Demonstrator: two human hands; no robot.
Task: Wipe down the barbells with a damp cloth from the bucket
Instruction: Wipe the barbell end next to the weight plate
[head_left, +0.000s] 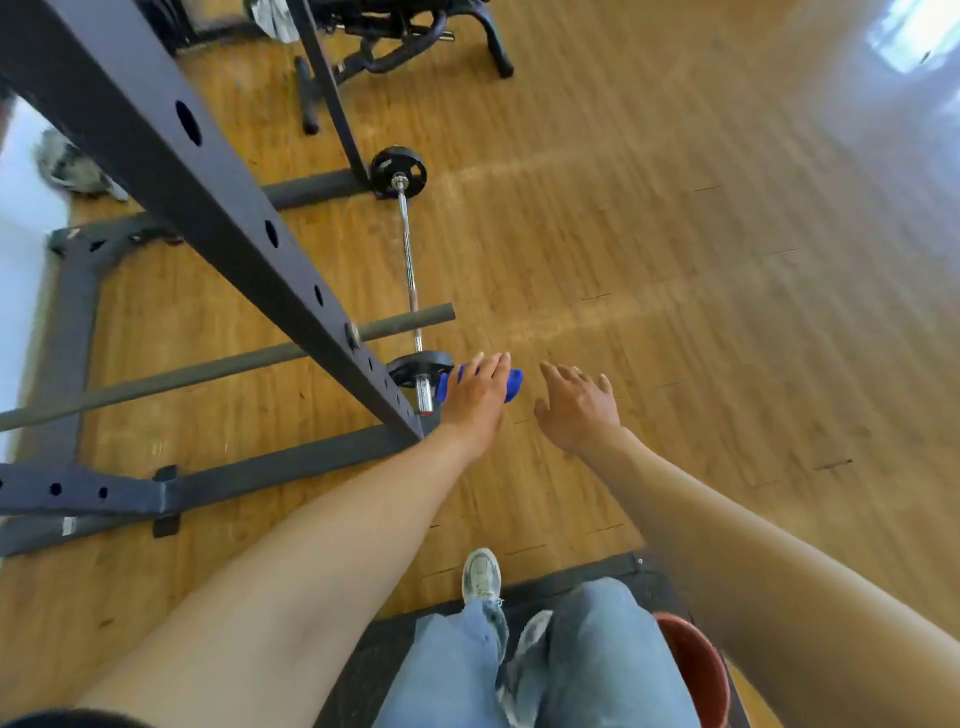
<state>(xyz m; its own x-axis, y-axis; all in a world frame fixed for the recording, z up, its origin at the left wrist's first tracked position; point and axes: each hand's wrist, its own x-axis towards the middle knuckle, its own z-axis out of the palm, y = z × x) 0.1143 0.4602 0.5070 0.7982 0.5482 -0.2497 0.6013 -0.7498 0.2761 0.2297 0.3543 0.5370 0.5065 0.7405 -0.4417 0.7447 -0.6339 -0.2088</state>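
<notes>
The left hand (475, 400) holds a bright blue cloth (513, 385), its grip laid over the cloth, which shows on both sides of the hand, just beside the near end of a chrome barbell with small black plates (410, 260). The barbell lies on the wooden plank floor (675, 260) beside a dark steel rack (208, 208). The right hand (579, 408) hovers nearby, grip spread, holding nothing. A red-brown bucket (696, 667) stands by the person's right leg.
</notes>
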